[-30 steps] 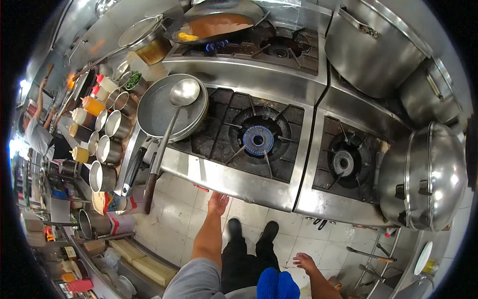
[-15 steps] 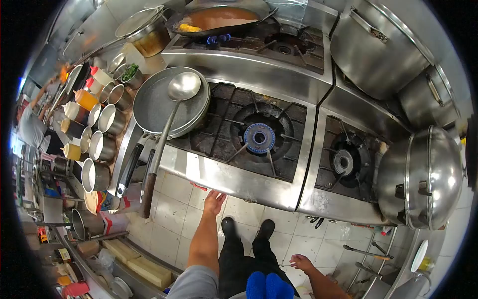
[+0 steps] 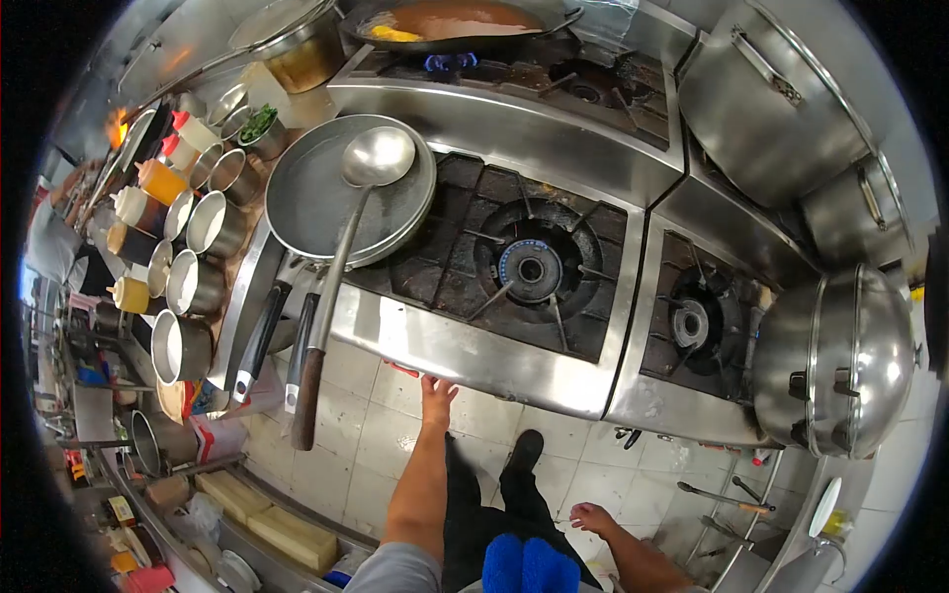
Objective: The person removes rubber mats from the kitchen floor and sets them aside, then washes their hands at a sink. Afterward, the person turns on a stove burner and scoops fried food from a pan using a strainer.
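My left hand (image 3: 437, 403) is at the front lower edge of the stove (image 3: 474, 364), just right of a red knob (image 3: 400, 369); its fingertips are partly under the edge and what they touch is hidden. My right hand (image 3: 591, 518) hangs above the floor with fingers loosely curled, and I cannot make out anything in it. The front burner (image 3: 532, 271) shows blue flame along only part of its ring. To its left, a large ladle (image 3: 379, 156) lies across stacked grey pans (image 3: 306, 203), handles pointing toward me.
Metal containers (image 3: 216, 224) and squeeze bottles (image 3: 163, 184) line the left counter. A wok (image 3: 460, 22) of brown liquid sits over a lit rear burner. Large pots (image 3: 771, 109) and a rounded lidded pot (image 3: 835, 361) stand at right. Another person (image 3: 57, 242) is at far left.
The burner's blue flame has shrunk from a full ring to part of it. My left hand remains at the stove's front edge; the right hand's fingers are more curled. The view has shifted slightly.
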The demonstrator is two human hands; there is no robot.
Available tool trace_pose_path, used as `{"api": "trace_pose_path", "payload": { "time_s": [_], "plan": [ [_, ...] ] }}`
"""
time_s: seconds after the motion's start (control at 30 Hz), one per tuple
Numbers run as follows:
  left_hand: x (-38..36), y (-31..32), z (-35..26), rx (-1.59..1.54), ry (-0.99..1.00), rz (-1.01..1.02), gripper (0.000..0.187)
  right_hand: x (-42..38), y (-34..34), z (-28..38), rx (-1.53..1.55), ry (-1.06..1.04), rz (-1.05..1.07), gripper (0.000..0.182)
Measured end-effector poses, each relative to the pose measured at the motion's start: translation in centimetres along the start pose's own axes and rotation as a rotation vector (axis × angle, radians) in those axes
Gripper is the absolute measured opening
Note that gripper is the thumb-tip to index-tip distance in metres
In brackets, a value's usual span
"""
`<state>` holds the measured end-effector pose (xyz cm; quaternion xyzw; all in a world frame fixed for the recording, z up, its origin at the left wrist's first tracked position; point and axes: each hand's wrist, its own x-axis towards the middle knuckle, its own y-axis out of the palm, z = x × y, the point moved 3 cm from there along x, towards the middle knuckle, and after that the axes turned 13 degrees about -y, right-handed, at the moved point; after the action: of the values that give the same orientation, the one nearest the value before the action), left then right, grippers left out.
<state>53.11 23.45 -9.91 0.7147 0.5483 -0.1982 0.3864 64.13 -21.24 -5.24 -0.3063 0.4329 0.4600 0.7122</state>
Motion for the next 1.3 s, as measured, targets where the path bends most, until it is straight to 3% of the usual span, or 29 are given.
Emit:
{"api": "trace_pose_path", "payload": {
  "time_s": [0.07, 0.13, 0.2, 0.33, 0.37, 0.4, 0.47, 0.5, 0.53, 0.57, 0.6, 0.63, 0.7, 0.77, 0.97, 1.07, 1.13, 1.17, 1.23, 1.3],
  "plan": [
    [-0.4, 0.0, -0.4, 0.11, -0.081, 0.061, 0.049, -0.1, 0.9, 0.7, -0.015, -0.007, 0.014, 0.028],
    [-2.6, 0.6, -1.4, 0.126, -0.205, 0.019, 0.078, 0.0, 1.4, 2.5, -0.107, -0.043, 0.029, 0.028],
    [-4.0, -0.7, -1.2, 0.114, -0.336, -0.024, 0.082, -0.4, 2.0, 5.4, -0.122, -0.091, 0.005, 0.027],
    [-8.3, -5.9, -3.1, 0.697, -0.479, 0.152, 0.067, -0.1, 4.9, 11.0, -0.068, -0.193, -0.008, 0.027],
    [-8.9, -9.0, -3.5, 0.701, -0.463, 0.137, 0.067, 0.5, 5.8, 12.2, -0.065, -0.253, 0.001, 0.028],
    [-8.8, -12.2, -3.9, 0.962, -0.25, 0.238, 0.061, 0.8, 7.1, 13.3, -0.061, -0.309, 0.011, 0.029],
    [-10.0, -15.9, -7.1, 1.097, -0.232, 0.141, 0.044, -2.5, 10.9, 20.6, -0.085, -0.398, 0.037, 0.032],
    [-12.1, -16.9, -10.0, 0.865, -0.45, -0.039, 0.036, -2.5, 12.5, 22.6, -0.022, -0.394, 0.058, 0.031],
    [-8.1, -23.6, -7.7, 1.315, 0.152, 0.196, 0.03, -3.6, 14.4, 25.2, 0.034, -0.435, 0.114, 0.03],
    [-8.5, -26.3, -9.5, 1.463, 0.221, 0.159, 0.03, -4.5, 16.3, 28.0, 0.09, -0.475, 0.17, 0.03],
    [-9.6, -28.1, -11.9, 1.298, 0.024, -0.04, 0.033, -4.7, 18.0, 30.0, 0.087, -0.501, 0.235, 0.03],
    [-8.4, -32.5, -11.6, 1.371, 0.369, 0.069, 0.039, -4.9, 19.7, 32.0, 0.085, -0.523, 0.298, 0.031],
    [-13.3, -33.2, -15.3, 0.613, -0.282, -0.348, 0.043, -8.6, 23.1, 37.3, 0.117, -0.593, 0.418, 0.04],
    [-15.9, -35.1, -16.3, 0.633, -0.258, -0.477, 0.039, -10.1, 25.1, 40.8, 0.191, -0.58, 0.514, 0.046],
    [-21.4, -36.3, -13.4, 0.434, -0.374, -0.521, 0.03, -10.1, 27.4, 46.9, 0.463, -0.49, 0.734, 0.056],
    [-22.8, -34.9, -11.7, 0.751, -0.138, -0.397, 0.03, -11.1, 27.4, 49.5, 0.58, -0.466, 0.829, 0.053],
    [-20.8, -37.5, -7.1, 0.331, -0.237, -0.458, 0.031, -11.5, 27.4, 50.9, 0.653, -0.43, 0.833, 0.05],
    [-20.6, -38.4, -6.1, 0.335, -0.234, -0.463, 0.031, -11.7, 27.2, 51.6, 0.673, -0.387, 0.823, 0.043],
    [-20.9, -37.4, -6.5, 1.434, 0.19, -0.328, 0.034, -10.7, 26.8, 51.6, 0.692, -0.34, 0.732, 0.04],
    [-22.1, -36.9, -5.8, 1.225, -0.007, -0.383, 0.033, -9.6, 26.3, 50.5, 0.687, -0.299, 0.529, 0.033]
  ]
}}
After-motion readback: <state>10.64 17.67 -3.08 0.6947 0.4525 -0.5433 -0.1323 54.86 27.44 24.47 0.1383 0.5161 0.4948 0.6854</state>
